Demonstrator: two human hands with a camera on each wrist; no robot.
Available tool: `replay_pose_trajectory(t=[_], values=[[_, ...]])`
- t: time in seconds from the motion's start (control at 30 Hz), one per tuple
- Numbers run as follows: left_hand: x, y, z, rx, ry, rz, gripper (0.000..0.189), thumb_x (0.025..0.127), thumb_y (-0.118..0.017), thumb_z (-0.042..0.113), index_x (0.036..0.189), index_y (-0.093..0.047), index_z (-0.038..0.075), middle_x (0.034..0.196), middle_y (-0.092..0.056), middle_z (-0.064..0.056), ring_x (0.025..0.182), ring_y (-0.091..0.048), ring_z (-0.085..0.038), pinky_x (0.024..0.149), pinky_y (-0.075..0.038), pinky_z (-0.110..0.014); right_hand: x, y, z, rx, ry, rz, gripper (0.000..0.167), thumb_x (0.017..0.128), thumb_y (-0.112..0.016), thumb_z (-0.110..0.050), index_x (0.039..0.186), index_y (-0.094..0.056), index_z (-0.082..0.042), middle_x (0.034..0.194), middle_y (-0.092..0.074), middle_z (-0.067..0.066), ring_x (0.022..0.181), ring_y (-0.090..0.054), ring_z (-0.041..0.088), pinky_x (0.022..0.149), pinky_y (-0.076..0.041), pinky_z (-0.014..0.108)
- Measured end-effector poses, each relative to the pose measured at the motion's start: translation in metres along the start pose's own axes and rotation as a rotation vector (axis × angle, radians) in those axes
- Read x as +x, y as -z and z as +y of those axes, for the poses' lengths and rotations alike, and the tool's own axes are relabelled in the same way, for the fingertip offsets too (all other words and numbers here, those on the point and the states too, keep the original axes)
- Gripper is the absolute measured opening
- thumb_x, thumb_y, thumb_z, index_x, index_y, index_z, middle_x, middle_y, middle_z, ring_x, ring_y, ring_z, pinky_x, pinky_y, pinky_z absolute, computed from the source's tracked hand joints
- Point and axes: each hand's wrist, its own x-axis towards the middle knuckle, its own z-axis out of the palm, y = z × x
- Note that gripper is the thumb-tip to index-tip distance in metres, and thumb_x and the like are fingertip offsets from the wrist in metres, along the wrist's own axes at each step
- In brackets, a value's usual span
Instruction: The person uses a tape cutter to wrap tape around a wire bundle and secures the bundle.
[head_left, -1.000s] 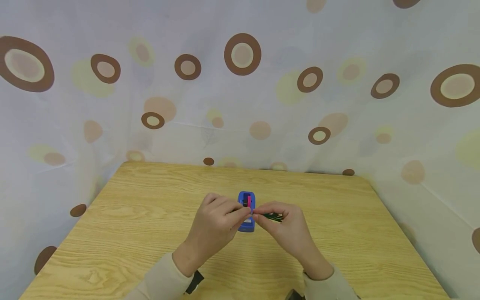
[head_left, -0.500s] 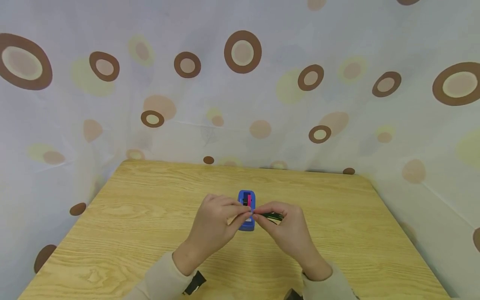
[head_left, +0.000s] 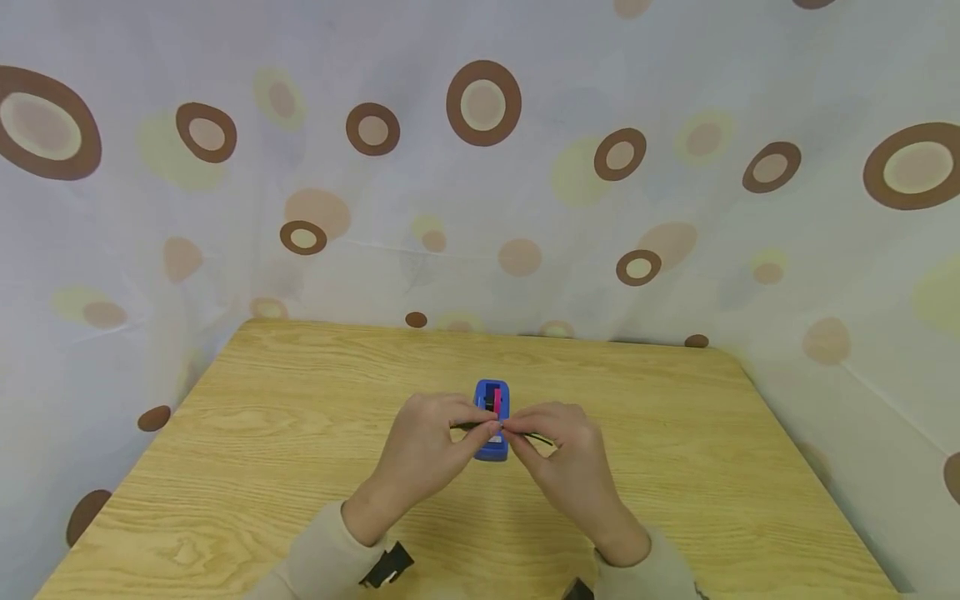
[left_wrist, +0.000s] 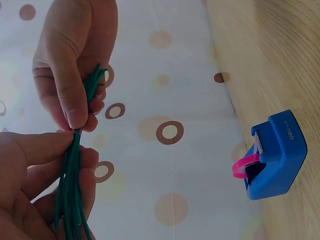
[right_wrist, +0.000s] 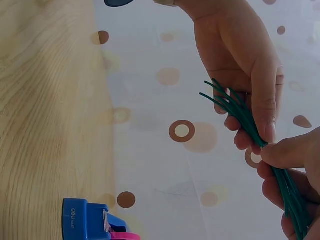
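Both hands meet over the middle of the table on one bundle of thin green strands (left_wrist: 73,185). My left hand (head_left: 416,446) pinches it between thumb and fingers, with strands running along the palm side. Thumb tip beside thumb tip, my right hand (head_left: 573,450) pinches the same narrow middle of the bundle. In the right wrist view the loose green ends (right_wrist: 227,102) fan out by the left hand's fingers. The fingertips hide the bundle's middle. Just behind the hands, a blue tape dispenser (head_left: 492,454) stands on the table, partly covered by them in the head view.
A roll with a bright pink core (left_wrist: 241,167) sits in the dispenser. The wood-grain table (head_left: 315,367) reaches back to a pale curtain (head_left: 450,192) with brown ring patterns, which also hangs along both sides.
The left hand has lowered slightly and dark strands now show between its thumb and fingers. On the right hand's side fewer strands show than before. The dispenser stays put.
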Motion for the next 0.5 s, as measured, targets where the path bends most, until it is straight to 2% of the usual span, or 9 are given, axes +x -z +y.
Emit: replay_pose_trajectory(t=[0.13,0.3,0.5], values=[[-0.0002,0.0016,0.0014,0.004,0.052,-0.029,0.011,0.088,-0.077,0.02,0.093,-0.081,0.011,0.086,-0.074,0.006,0.076,-0.067,-0.005,0.061,-0.049,-0.021,-0.0008,-0.0017,0.0013,-0.027,0.062,0.023,0.025,0.067,-0.086,0.008,0.085,-0.079,-0.008,0.088,-0.073,-0.004,0.08,-0.067,0.013,0.073,-0.047,0.034],[0.0005,0.0036,0.0023,0.022,0.095,-0.072,0.013,0.09,-0.075,0.023,0.095,-0.081,0.013,0.089,-0.075,0.004,0.075,-0.066,-0.004,0.06,-0.049,-0.021,-0.0019,-0.0022,0.0018,-0.02,0.058,0.02,0.021,0.069,-0.086,0.005,0.084,-0.079,-0.008,0.088,-0.073,-0.003,0.081,-0.067,0.014,0.076,-0.045,0.033],[0.0015,0.0052,0.0037,0.017,0.14,-0.12,0.012,0.091,-0.074,0.023,0.096,-0.08,0.014,0.09,-0.074,0.006,0.064,-0.059,0.0,0.054,-0.047,-0.021,-0.0029,-0.0045,0.003,-0.024,0.1,0.048,0.024,0.066,-0.086,0.008,0.084,-0.078,-0.007,0.087,-0.073,-0.001,0.079,-0.067,0.016,0.077,-0.045,0.032]])
